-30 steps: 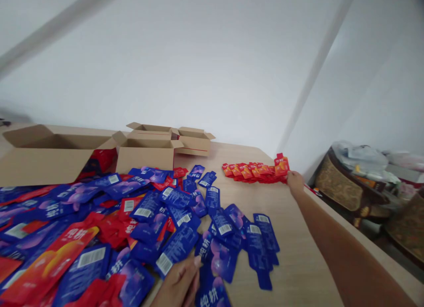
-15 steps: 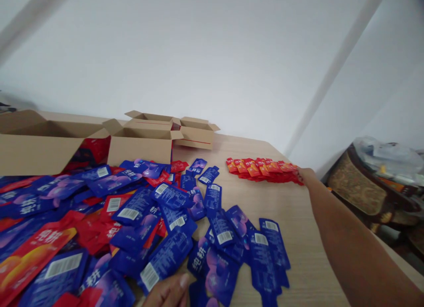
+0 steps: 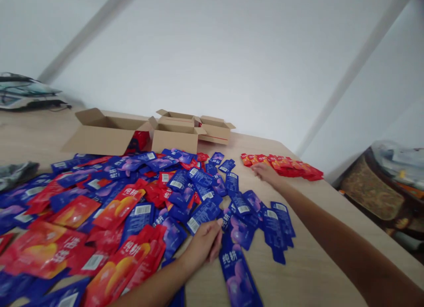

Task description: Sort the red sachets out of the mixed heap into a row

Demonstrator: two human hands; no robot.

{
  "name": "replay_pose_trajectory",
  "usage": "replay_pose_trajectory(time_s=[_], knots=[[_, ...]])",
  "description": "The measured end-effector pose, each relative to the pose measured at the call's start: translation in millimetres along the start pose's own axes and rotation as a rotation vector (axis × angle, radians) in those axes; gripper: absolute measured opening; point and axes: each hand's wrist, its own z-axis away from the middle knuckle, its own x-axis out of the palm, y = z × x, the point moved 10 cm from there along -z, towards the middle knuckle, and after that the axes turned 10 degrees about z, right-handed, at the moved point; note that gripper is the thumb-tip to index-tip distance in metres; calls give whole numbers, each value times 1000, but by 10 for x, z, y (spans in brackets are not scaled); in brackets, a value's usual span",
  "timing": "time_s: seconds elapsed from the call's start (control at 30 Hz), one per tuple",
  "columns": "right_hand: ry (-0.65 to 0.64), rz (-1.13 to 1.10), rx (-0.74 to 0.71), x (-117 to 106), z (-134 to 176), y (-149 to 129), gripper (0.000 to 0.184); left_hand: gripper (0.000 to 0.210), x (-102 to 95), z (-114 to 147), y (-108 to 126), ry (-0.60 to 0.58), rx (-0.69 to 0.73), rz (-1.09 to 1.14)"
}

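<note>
My left hand [image 3: 206, 241] is over the near middle of the table, its fingers curled and thumb pressed in; no pouch sticks out of it. Beside its fingertips lie blue drink pouches [image 3: 241, 231] with purple fruit prints, some face up, others showing barcodes. My right hand [image 3: 264, 172] is above the tabletop at the near left end of a row of red pouches [image 3: 291, 164]. Its fingers are loosely bent and apart, with nothing visible in them. The red pouches overlap one another in a neat line.
A mixed heap of red and blue pouches [image 3: 132, 210] spreads over the left side. Behind it stand open cardboard boxes [image 3: 175, 141]. A grey cloth [image 3: 16, 174] lies at the left edge. Beyond the table's right edge is a patterned chair [image 3: 372, 183] with plastic bags on it.
My right hand has left the far right end of the red row and moved left. My left hand has come further forward. The view has swung left.
</note>
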Motion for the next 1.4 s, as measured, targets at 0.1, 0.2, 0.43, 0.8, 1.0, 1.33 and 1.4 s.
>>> replay_pose_trajectory(time_s=[0.1, 0.2, 0.43, 0.8, 1.0, 1.33, 1.4], knots=[[-229, -53, -289, 742, 398, -953, 23, 54, -6, 15, 41, 3, 26, 55], [-275, 73, -629, 1215, 875, -1763, 23, 48, -31, 23, 37, 15, 44, 98], [-224, 663, -546, 1554, 950, -1854, 58, 41, -73, 1, 20, 6, 108, 153], [-68, 939, -615, 1507, 986, -1806, 24, 41, -99, 2, 54, 24, 113, 251], [24, 894, -670, 1230, 1107, -1641, 19, 39, -126, -47, 34, 17, 132, 271], [206, 644, -574, 436, 1694, -1819, 27, 48, 7, 8, 198, -72, 164, 354], [169, 587, -650, 514, 1917, -1913, 24, 44, 20, 46, 276, -76, 193, 425]])
